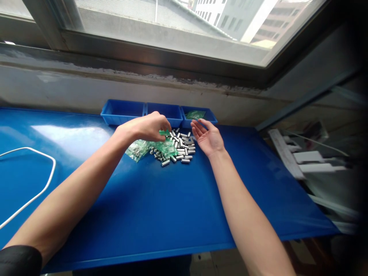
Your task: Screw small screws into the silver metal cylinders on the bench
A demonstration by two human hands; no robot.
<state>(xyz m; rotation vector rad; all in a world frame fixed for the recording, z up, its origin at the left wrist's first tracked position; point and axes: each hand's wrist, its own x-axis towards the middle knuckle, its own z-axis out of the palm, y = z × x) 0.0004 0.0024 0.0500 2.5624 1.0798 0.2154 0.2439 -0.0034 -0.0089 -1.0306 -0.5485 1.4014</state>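
My left hand (153,126) reaches over the pile, its thumb and fingers closed on a green plastic bag (166,147). My right hand (208,138) holds nothing, palm turned up and fingers apart, just right of the pile and in front of the right bin. Silver metal hex standoffs (185,151) lie loose around the bag's right side. Smaller round metal pieces (157,154) sit in front of it. On the left lies a clear, green-tinted bag (138,149) with small metal parts inside. My left fingers hide some of the green bag.
Three joined blue bins stand along the wall: left bin (107,118), middle bin (175,123), right bin (214,119) with a green bag (195,114) in it. A white cable (53,168) curves over the blue table (161,214) at left. White objects (313,163) are at right, below the window.
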